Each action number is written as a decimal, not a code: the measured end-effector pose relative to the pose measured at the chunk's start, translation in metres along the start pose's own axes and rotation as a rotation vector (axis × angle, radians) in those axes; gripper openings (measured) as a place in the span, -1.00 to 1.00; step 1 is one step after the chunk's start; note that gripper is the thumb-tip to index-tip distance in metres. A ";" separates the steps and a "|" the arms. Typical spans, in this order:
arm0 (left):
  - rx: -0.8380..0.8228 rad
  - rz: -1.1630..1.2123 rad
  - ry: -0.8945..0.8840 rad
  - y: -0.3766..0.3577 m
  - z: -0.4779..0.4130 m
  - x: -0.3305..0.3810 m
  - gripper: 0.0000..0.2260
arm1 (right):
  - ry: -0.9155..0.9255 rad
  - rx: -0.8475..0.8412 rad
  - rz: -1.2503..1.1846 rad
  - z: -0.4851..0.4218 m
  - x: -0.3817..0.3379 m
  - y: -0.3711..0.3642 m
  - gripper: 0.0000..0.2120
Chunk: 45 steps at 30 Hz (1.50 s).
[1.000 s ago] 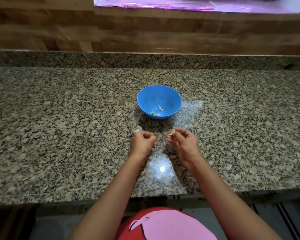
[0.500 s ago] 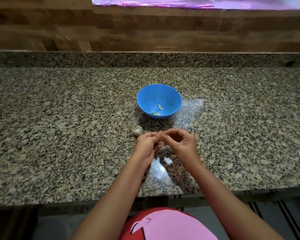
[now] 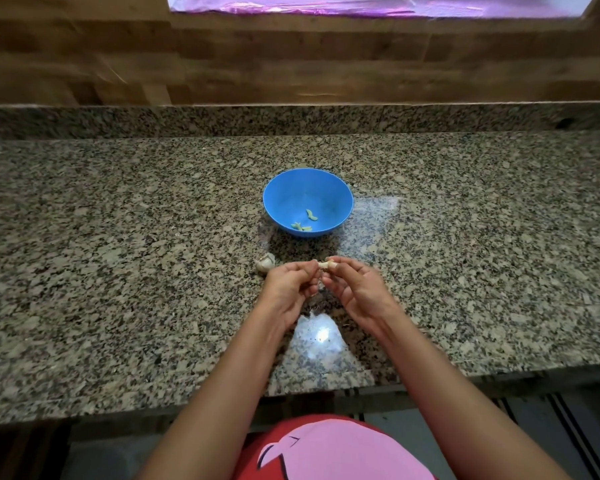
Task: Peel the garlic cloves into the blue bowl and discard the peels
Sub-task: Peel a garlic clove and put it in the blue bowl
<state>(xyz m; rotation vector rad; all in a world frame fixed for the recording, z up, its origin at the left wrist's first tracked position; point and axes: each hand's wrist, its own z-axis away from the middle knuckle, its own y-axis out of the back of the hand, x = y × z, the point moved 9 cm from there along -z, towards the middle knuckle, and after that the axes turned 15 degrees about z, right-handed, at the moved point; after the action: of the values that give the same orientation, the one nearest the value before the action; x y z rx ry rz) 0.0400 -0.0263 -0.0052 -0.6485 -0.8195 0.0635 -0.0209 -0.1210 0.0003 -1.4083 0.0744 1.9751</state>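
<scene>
Just below frame centre, left hand [image 3: 289,285] and right hand [image 3: 355,289] pinched a garlic clove [image 3: 324,264] lengthwise left-right, blue bowl [image 3: 340,192] directly above.

I see both hands meeting over granite surface [image 3: 118,271]: left hand [image 3: 288,289] and right hand [image 3: 355,289] pinch garlic clove [image 3: 325,264] between fingertips. Garlic bulb [image 3: 265,262] lies just left. Blue bowl [image 3: 329,188] beyond holds peeled cloves [image 3: 307,220].
</scene>
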 end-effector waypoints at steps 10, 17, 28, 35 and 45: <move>0.078 -0.394 -0.114 -0.003 -0.005 -0.003 -0.80 | 0.059 0.006 -0.045 0.001 0.004 -0.008 -0.90; 0.074 -1.029 -0.302 0.003 0.004 0.013 -0.80 | -0.008 -0.035 0.051 -0.003 0.002 -0.004 -0.93; -0.019 -0.449 -0.252 0.004 -0.002 0.020 -0.90 | 0.084 -0.102 0.333 -0.002 -0.005 0.000 -0.87; 0.009 -0.506 -0.268 0.006 -0.002 0.017 -0.92 | 0.117 -0.021 0.612 0.001 -0.012 0.004 -0.88; 0.053 -0.533 -0.306 -0.002 -0.001 0.018 -0.95 | 0.076 0.072 0.380 0.000 -0.008 0.005 -0.88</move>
<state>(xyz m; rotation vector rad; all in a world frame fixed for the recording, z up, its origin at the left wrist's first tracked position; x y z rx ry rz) 0.0527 -0.0229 0.0072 -0.3570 -1.2603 -0.3058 -0.0223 -0.1285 0.0060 -1.5061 0.4741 2.1941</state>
